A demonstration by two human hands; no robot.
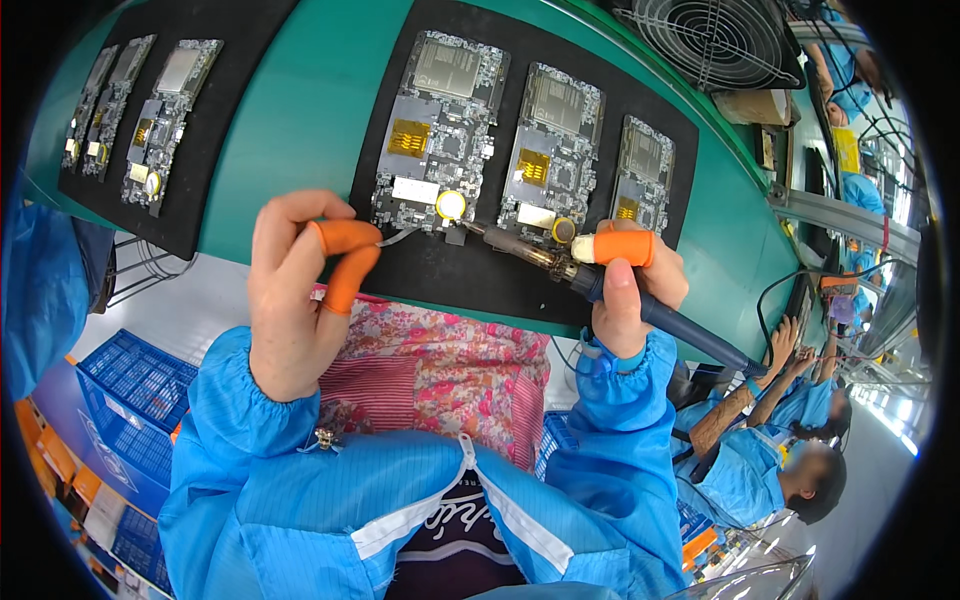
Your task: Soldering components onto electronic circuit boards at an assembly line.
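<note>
With orange finger cots on two fingers, my left hand [300, 280] pinches a thin grey piece [400, 237] whose kind I cannot make out. Its far end reaches the lower edge of a circuit board [440, 140]. My right hand [635, 285], one finger in an orange cot, grips a soldering iron [600, 285]. The iron's tip meets or hovers just over that board's lower edge, beside a round yellow-rimmed coin cell [451, 205]. Just right of it lie a second circuit board [553, 150] and a third circuit board [643, 165], partly covered by my right hand.
The boards lie on a black mat [480, 280] on a green table [340, 60]. Another black mat [225, 130] at left bears several more boards. A black fan with a round grille [710, 45] stands far right. Co-workers in blue [740, 470] sit at right; blue crates [130, 400] stand lower left.
</note>
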